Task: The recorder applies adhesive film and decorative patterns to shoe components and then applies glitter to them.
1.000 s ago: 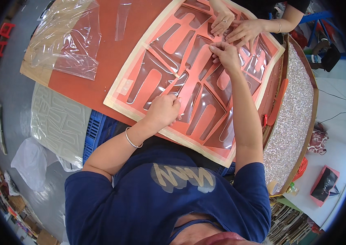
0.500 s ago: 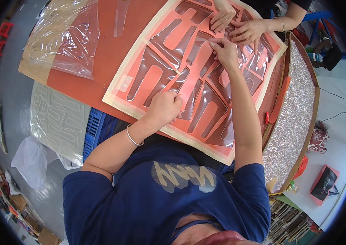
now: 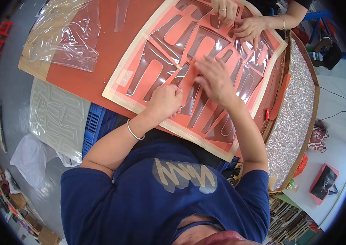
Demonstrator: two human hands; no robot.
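A framed panel [image 3: 116, 93] with a pale border lies at an angle on the red-orange table, clear plastic film and pink cut-out shapes across it. My left hand [image 3: 164, 101] is closed in a pinch at the near end of a long pink strip [image 3: 186, 81]. Whatever sits between its fingertips is hidden. Over the panel's middle, my right hand [image 3: 216, 79] has its fingers spread, slightly blurred, and grips nothing. At the far edge, a co-worker's two hands [image 3: 251, 28] touch the film.
Loose clear film [image 3: 75, 36] covers the table's left part. Below it leans a pale sheet with outlined shapes [image 3: 58, 118], beside a blue crate [image 3: 94, 126]. To the right stands a wood-edged tray of glittery silver material [image 3: 293, 118], with an orange strip [image 3: 280, 98] along its edge.
My right hand has let go near the long strip's far end and come nearer, its fingers spreading. My left hand has barely moved. The co-worker's hands have shifted slightly at the far edge.
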